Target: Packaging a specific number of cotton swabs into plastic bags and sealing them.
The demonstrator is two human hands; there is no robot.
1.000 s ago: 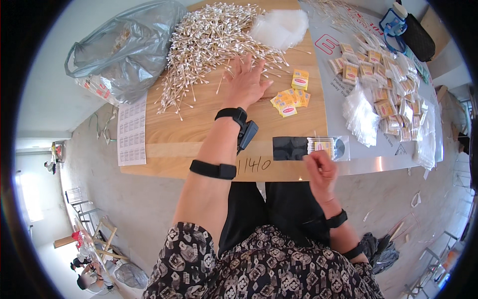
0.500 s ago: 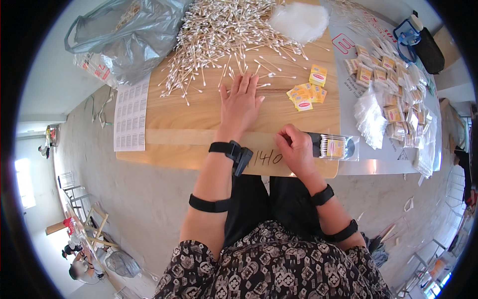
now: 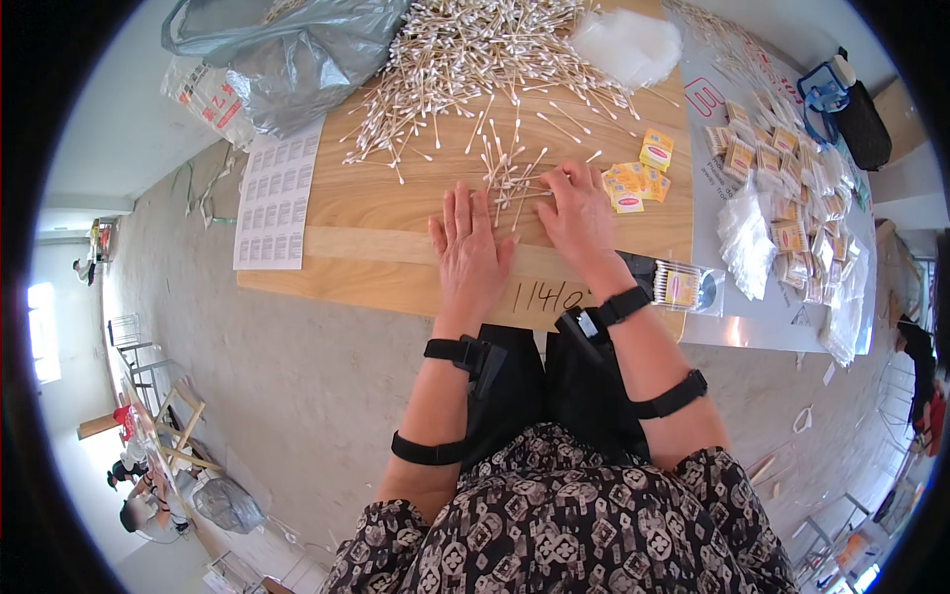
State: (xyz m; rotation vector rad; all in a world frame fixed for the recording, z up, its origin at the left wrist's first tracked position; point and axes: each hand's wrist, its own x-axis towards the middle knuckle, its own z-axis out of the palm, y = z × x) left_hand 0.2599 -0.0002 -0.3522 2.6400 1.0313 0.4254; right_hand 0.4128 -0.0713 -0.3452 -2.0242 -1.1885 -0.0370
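My left hand (image 3: 467,255) lies flat on the wooden board (image 3: 376,233), fingers stretched out and holding nothing. Just beyond its fingertips is a small loose cluster of cotton swabs (image 3: 510,178), apart from the big heap of cotton swabs (image 3: 475,49) behind. At the right side of this cluster, my right hand (image 3: 582,218) has its fingers bent inward and drawn together. Swab sticks reach up to its fingertips, but whether it pinches one is hidden. Beside it on the right are several yellow printed cards (image 3: 633,185).
A clear bag of swabs with a yellow card (image 3: 678,287) lies by my right wrist. Filled packets (image 3: 787,238) and empty clear bags (image 3: 744,233) cover the metal table at right. A grey plastic bag (image 3: 307,74) and a printed label sheet (image 3: 275,198) are on the left.
My right hand has left the bag at the front edge and moved up to the swabs. My left hand has drawn back toward me, and a small cluster now lies nearer, apart from the heap.
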